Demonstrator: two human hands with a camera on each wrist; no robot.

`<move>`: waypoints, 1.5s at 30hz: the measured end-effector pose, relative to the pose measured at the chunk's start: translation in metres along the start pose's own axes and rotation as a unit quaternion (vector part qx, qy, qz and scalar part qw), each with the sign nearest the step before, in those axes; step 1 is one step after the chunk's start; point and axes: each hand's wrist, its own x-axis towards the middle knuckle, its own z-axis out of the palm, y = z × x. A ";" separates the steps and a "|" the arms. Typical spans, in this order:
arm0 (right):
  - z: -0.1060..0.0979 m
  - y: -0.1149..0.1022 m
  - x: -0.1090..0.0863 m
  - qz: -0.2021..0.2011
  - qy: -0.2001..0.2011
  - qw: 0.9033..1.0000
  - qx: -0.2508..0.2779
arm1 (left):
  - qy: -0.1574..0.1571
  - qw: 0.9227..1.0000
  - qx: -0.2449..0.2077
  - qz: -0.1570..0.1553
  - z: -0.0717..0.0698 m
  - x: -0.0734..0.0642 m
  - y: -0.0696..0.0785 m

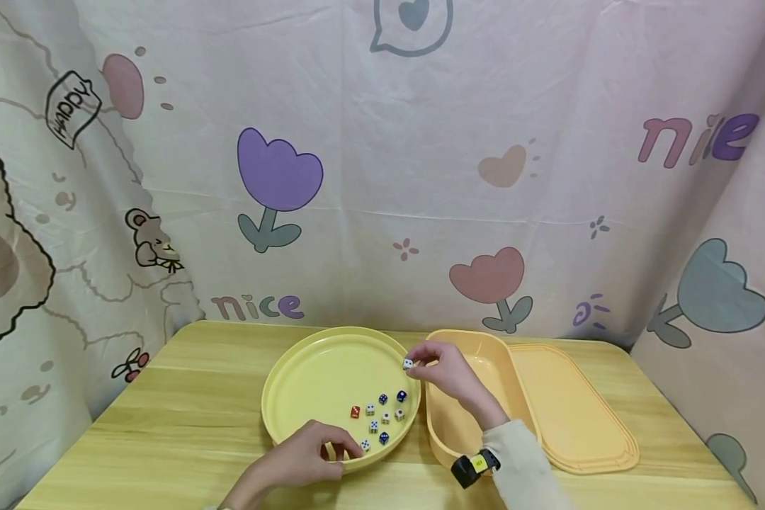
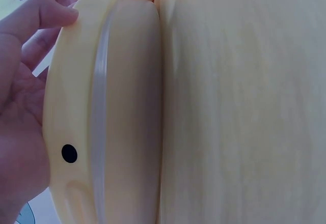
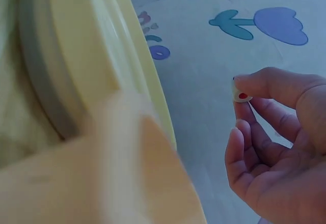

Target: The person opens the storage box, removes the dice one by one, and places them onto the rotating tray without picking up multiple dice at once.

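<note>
My right hand [image 1: 445, 370] pinches a white die [image 1: 408, 364] between thumb and fingertips, above the right rim of a round yellow tray [image 1: 306, 347]. A red pip on that die [image 3: 242, 95] shows in the right wrist view. My left hand [image 1: 312, 453] grips the tray's near rim, thumb on the outer side and fingers curled over inside. Close to its fingertips lies a white die [image 1: 365, 445]; whether they touch cannot be told. Several more dice lie on the tray's right half: a red die [image 1: 355, 411], dark blue ones [image 1: 384, 438] and white ones [image 1: 373, 426].
Right of the tray stands an open orange box [image 1: 443, 425], with my right forearm over it. Its flat lid [image 1: 580, 411] lies beside it on the wooden table [image 1: 166, 397]. A printed curtain [image 1: 370, 177] hangs behind and at both sides.
</note>
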 end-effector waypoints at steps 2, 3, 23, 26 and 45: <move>0.004 0.001 -0.004 0.002 0.002 1.000 -0.003 | 0.000 1.000 0.000 0.000 0.000 0.000 0.000; 0.006 0.001 -0.006 0.003 0.002 1.000 -0.007 | 0.000 1.000 0.001 0.001 0.000 0.000 -0.001; 0.024 -0.002 -0.031 0.007 -0.023 1.000 -0.017 | 0.004 1.000 0.008 0.003 0.000 -0.001 -0.002; 0.025 -0.001 -0.031 0.001 -0.027 0.999 -0.020 | 0.004 1.000 0.007 0.004 -0.001 -0.001 -0.003; 0.025 0.002 -0.030 -0.018 -0.008 0.999 -0.048 | 0.006 1.000 0.016 0.007 -0.001 0.001 -0.001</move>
